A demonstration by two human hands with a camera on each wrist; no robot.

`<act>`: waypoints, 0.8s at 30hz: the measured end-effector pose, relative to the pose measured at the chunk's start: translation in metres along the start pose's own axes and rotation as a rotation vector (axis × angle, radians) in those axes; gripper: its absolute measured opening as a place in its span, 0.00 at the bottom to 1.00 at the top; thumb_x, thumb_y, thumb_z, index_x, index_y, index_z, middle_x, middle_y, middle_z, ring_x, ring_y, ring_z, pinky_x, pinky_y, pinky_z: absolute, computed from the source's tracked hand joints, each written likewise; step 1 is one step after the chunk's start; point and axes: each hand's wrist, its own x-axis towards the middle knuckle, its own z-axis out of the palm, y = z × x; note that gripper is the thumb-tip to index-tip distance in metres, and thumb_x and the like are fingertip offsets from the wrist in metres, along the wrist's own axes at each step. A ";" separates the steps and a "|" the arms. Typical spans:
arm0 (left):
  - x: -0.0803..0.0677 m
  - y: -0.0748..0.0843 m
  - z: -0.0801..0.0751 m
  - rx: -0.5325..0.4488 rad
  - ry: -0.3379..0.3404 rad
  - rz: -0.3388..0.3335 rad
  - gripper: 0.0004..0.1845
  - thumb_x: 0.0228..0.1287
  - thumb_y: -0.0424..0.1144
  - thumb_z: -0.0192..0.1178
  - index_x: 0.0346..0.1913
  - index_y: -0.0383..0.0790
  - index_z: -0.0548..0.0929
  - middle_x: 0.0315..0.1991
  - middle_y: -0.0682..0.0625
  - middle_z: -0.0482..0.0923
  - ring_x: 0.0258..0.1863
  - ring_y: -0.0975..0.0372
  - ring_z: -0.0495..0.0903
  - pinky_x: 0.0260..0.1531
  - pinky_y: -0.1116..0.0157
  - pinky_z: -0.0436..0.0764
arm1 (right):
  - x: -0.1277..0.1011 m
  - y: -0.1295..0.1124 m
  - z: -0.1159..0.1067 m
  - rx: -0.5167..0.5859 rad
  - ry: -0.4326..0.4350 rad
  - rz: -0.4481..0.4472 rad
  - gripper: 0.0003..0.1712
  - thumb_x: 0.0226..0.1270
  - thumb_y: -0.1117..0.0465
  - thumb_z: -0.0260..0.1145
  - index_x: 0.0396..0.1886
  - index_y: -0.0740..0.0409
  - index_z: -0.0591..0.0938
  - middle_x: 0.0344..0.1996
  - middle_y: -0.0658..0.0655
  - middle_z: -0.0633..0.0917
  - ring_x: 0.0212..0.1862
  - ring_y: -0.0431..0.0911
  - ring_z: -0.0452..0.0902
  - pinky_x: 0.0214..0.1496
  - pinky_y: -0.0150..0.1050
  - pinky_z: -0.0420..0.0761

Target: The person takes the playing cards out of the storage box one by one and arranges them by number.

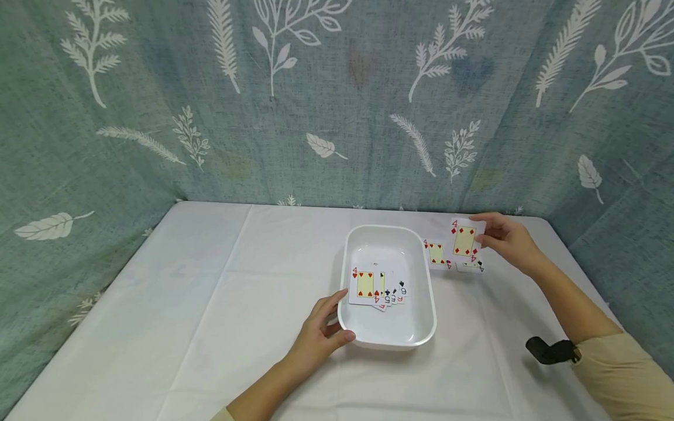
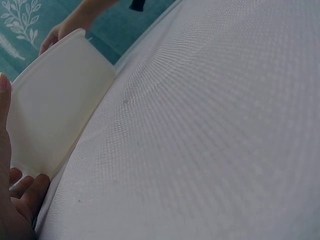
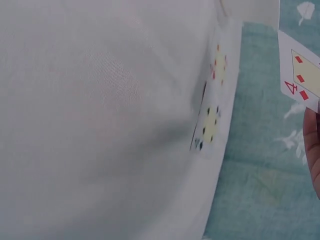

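My right hand (image 1: 508,240) pinches a four of diamonds playing card (image 1: 464,237) by its right edge, above the table. Below it on the cloth lie a four of hearts card (image 1: 436,254) and a black-suited four (image 1: 470,268), partly covered by the held card in the head view; both also show in the right wrist view. At the left side of a white tray (image 1: 387,327), my left hand (image 1: 313,333) grips the rim near the front corner. Inside the tray, another four of hearts card (image 1: 364,285) lies over several fanned cards (image 1: 394,294), whose faces are mostly hidden.
White cloth (image 1: 221,316) covers the table. A blue-green curtain (image 1: 337,117) with white leaf prints hangs behind it and down both sides. A black strap-like device (image 1: 550,351) sticks out from the right sleeve.
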 end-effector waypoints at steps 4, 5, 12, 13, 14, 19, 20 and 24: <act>0.000 -0.001 0.000 0.003 0.000 0.007 0.42 0.54 0.32 0.68 0.71 0.46 0.60 0.63 0.41 0.60 0.63 0.48 0.66 0.58 0.64 0.77 | -0.006 0.013 -0.011 -0.039 0.017 0.041 0.24 0.65 0.69 0.62 0.61 0.63 0.72 0.30 0.58 0.73 0.33 0.32 0.78 0.34 0.24 0.82; 0.000 -0.001 0.000 0.002 -0.001 0.010 0.42 0.54 0.32 0.68 0.71 0.46 0.60 0.63 0.41 0.60 0.63 0.47 0.66 0.58 0.63 0.77 | -0.007 0.016 -0.013 -0.048 0.023 0.050 0.24 0.65 0.69 0.62 0.61 0.63 0.72 0.30 0.58 0.73 0.33 0.33 0.78 0.34 0.24 0.82; 0.001 0.000 0.000 -0.004 -0.009 0.029 0.41 0.55 0.33 0.67 0.71 0.42 0.60 0.63 0.40 0.61 0.62 0.46 0.66 0.58 0.62 0.77 | -0.018 0.038 -0.028 -0.097 0.046 0.083 0.23 0.66 0.70 0.61 0.60 0.64 0.72 0.30 0.59 0.72 0.30 0.38 0.78 0.32 0.24 0.83; 0.001 0.000 0.000 -0.004 -0.008 0.030 0.41 0.55 0.33 0.67 0.71 0.42 0.60 0.63 0.39 0.61 0.62 0.45 0.66 0.58 0.61 0.77 | -0.020 0.041 -0.030 -0.102 0.045 0.087 0.22 0.66 0.70 0.61 0.60 0.64 0.71 0.30 0.59 0.72 0.30 0.37 0.77 0.31 0.24 0.83; 0.000 0.000 0.000 -0.005 -0.008 0.031 0.41 0.55 0.33 0.67 0.71 0.43 0.60 0.63 0.40 0.61 0.63 0.46 0.66 0.58 0.61 0.78 | -0.021 0.044 -0.032 -0.108 0.046 0.093 0.22 0.66 0.70 0.61 0.59 0.64 0.71 0.30 0.59 0.72 0.30 0.36 0.77 0.31 0.24 0.83; 0.001 -0.001 0.001 -0.023 -0.018 0.041 0.40 0.56 0.33 0.67 0.71 0.43 0.60 0.63 0.38 0.60 0.63 0.45 0.66 0.58 0.62 0.77 | -0.028 0.053 -0.043 -0.143 0.049 0.168 0.22 0.67 0.68 0.60 0.60 0.65 0.70 0.32 0.59 0.71 0.31 0.32 0.74 0.31 0.23 0.82; 0.001 -0.001 0.001 -0.024 -0.018 0.041 0.41 0.56 0.33 0.67 0.71 0.43 0.60 0.63 0.38 0.60 0.63 0.45 0.66 0.58 0.62 0.77 | -0.029 0.054 -0.045 -0.149 0.046 0.189 0.22 0.68 0.67 0.60 0.60 0.66 0.70 0.32 0.60 0.71 0.31 0.32 0.74 0.32 0.24 0.82; 0.000 -0.002 0.000 -0.007 -0.001 0.040 0.41 0.55 0.32 0.67 0.71 0.44 0.61 0.62 0.39 0.61 0.62 0.45 0.67 0.57 0.62 0.78 | -0.032 0.057 -0.048 -0.157 0.004 0.255 0.23 0.69 0.66 0.59 0.62 0.65 0.69 0.38 0.63 0.72 0.33 0.35 0.72 0.34 0.28 0.84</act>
